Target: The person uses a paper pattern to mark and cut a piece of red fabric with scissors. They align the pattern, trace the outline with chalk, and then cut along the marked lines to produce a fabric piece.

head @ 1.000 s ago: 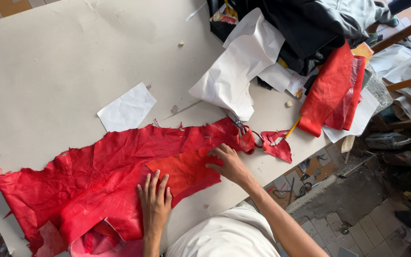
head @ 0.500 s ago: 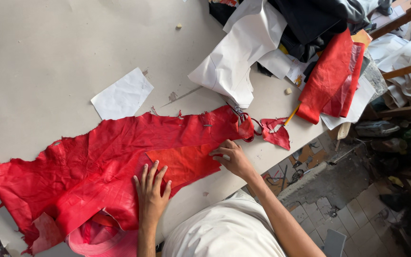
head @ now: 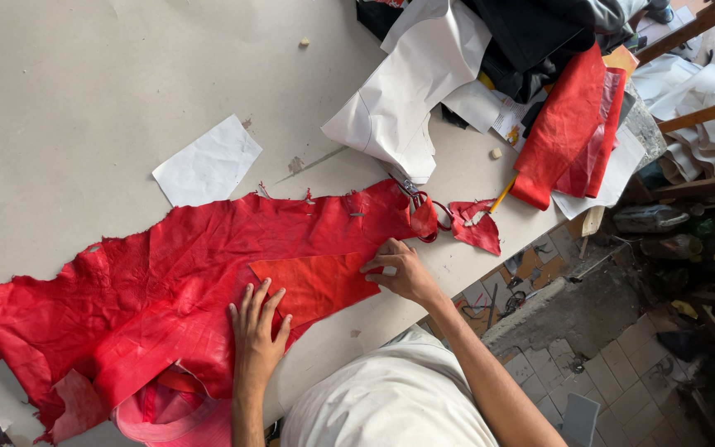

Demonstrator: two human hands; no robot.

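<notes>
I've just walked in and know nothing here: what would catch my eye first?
A big sheet of red leather sprawls across the pale table. The left hand and right hand press flat on an orange-red piece on it. Behind, white paper patterns and folded red material pile up.

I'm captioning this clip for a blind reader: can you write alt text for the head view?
Two bare hands press flat on a long red hide spread over a grey table: the left hand on the hide, the right hand at the edge of an orange-red patch. Scissors, white paper and piled cloth lie beyond.
</notes>
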